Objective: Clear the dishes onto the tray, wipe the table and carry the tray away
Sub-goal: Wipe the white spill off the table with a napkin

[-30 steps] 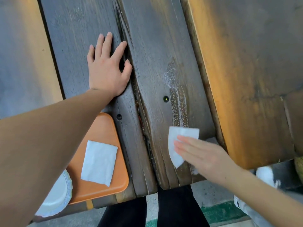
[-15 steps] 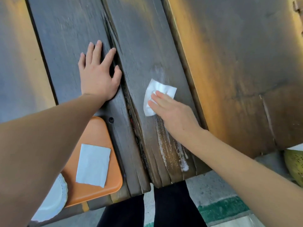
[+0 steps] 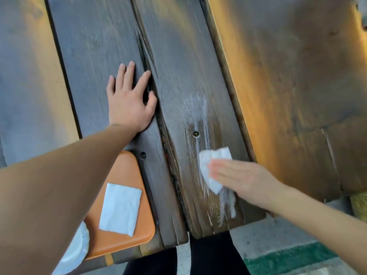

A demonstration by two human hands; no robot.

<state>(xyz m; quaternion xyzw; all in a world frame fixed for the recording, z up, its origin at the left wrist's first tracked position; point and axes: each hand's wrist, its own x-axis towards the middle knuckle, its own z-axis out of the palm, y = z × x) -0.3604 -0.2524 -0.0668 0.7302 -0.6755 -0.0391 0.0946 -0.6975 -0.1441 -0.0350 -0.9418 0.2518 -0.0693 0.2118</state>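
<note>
My right hand presses a white tissue flat on a dark plank of the wooden table, near the front edge. A pale wet streak runs along the plank above and below the tissue. My left hand lies flat, fingers spread, on the neighbouring plank to the left. An orange tray sits at the front left, partly under my left forearm, with a folded white napkin on it. A white paper plate shows at the tray's left end, mostly hidden by my arm.
A lighter orange-brown plank lies to the right, another to the far left. Deep cracks run between the dark planks, with bolt holes in them. Below the table edge are my dark trousers and a grey floor with a green stripe.
My right hand slid the tissue up the plank, then back down toward the front edge, leaving a longer wet streak. The left hand stayed flat in place.
</note>
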